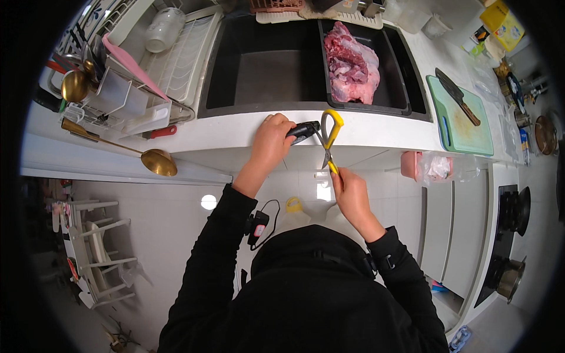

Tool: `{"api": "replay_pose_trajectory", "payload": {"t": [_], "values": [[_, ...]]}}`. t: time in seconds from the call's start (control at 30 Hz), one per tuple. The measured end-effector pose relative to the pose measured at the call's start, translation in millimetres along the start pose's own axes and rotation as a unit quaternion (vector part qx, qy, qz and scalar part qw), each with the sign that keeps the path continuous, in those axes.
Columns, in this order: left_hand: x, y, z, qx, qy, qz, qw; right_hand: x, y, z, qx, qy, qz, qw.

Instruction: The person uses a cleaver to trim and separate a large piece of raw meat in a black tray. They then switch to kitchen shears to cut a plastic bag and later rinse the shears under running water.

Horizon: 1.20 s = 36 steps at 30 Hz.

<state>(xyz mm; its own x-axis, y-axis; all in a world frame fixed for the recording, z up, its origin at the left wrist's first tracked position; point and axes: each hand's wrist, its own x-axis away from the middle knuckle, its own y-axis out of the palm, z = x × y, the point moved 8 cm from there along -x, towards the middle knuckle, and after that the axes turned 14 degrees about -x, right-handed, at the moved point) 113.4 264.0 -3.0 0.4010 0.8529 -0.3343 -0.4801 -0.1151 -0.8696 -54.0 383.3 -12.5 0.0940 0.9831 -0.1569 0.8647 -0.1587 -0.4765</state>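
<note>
My left hand (273, 137) presses a black handheld tool (305, 130), which looks like a knife sharpener, on the white counter's front edge. Kitchen scissors (332, 128) with yellow-and-grey handles are spread apart in front of me. My right hand (352, 192) grips one of their handles below the pivot, while the other handle loop points up over the counter. One blade reaches to the right end of the black tool; whether it sits in a slot is too small to tell. Beyond them, a large piece of raw meat (353, 66) lies in a black tray (394, 88) in the sink.
Left of the dark sink basin (278, 79) stands a dish rack (176, 66) with utensils, and a brass ladle (159, 162) overhangs the edge. A cleaver-like knife (457, 95) lies on a green cutting board (474, 121) at right. A pink bin (411, 165) hangs off the counter front.
</note>
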Motion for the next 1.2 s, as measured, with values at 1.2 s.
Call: {"api": "replay_pose_trajectory", "payload": {"t": [1.2], "values": [[15, 8, 44, -0.048, 0.113, 0.067, 0.990, -8, 23, -2, 0.076, 0.070, 0.025, 0.994]]}}
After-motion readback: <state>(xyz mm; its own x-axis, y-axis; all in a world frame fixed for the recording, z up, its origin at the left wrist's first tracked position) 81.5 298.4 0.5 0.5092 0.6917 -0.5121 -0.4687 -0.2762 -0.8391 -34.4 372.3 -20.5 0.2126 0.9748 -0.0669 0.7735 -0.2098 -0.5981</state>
